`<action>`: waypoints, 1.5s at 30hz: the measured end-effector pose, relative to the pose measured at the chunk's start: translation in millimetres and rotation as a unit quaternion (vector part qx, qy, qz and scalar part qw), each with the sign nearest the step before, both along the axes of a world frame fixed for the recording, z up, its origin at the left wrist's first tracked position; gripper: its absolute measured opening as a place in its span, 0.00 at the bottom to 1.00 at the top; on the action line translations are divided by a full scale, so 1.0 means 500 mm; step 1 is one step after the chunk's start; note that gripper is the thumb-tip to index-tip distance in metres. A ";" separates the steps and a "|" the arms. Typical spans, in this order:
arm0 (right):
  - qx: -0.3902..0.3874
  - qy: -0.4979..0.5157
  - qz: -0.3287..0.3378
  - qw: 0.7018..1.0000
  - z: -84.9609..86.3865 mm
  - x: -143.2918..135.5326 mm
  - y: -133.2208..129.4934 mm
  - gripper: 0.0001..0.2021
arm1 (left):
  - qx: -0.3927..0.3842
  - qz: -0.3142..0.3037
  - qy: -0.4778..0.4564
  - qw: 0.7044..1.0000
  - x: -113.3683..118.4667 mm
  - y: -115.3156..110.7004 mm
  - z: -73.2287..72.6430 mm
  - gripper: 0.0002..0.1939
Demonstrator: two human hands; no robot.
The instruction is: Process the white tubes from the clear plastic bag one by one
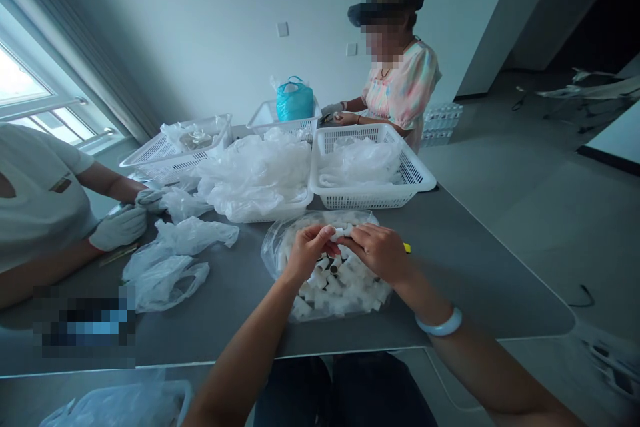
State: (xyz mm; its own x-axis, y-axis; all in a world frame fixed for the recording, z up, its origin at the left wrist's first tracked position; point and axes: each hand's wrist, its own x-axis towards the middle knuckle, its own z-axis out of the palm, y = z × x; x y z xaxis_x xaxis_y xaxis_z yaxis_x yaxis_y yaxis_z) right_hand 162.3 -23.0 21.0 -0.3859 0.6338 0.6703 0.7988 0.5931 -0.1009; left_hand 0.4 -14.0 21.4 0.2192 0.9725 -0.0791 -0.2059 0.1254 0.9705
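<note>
Both my hands meet above a clear plastic bag [273, 250] full of small white tube-like pieces [320, 293]. Between the fingertips of my left hand [311, 247] and my right hand [379, 248] is a small white tube-like piece [340, 233]. The left thumb and fingers pinch one end, and the right fingers close on the other. Whether it is one piece or two joined is too small to tell. A pale bangle [440, 323] circles my right wrist. Just right of my right hand, a bit of something yellow [407, 248] shows on the grey table [465, 247].
White baskets with clear plastic bags [260, 170] stand across the far side, one basket [373, 197] at right. A blue bag [295, 101] sits behind. Loose plastic bags [165, 267] lie left, near a gloved co-worker's hands [120, 227]. Another person [400, 87] works at the far end.
</note>
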 end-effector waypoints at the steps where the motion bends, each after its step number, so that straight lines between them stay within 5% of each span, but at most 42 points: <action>1: -0.002 0.014 -0.006 1.000 -0.001 0.000 0.000 0.24 | 0.002 -0.004 -0.014 1.000 -0.001 0.000 0.000 0.20; 14: -0.034 0.048 -0.027 0.998 0.000 0.000 -0.002 0.25 | 0.024 -0.057 -0.092 0.994 -0.003 -0.003 0.008 0.24; 29: -0.008 0.038 -0.033 0.999 -0.001 -0.003 -0.005 0.25 | 0.110 -0.017 -0.030 0.993 -0.003 -0.001 -0.007 0.23; 39: -0.039 0.039 -0.034 0.998 0.001 -0.003 -0.002 0.26 | 0.128 0.001 -0.095 0.987 -0.008 0.001 -0.003 0.07; 45: -0.052 0.051 -0.037 0.997 -0.001 -0.005 -0.005 0.27 | 0.172 -0.012 -0.089 0.981 -0.011 0.008 -0.019 0.14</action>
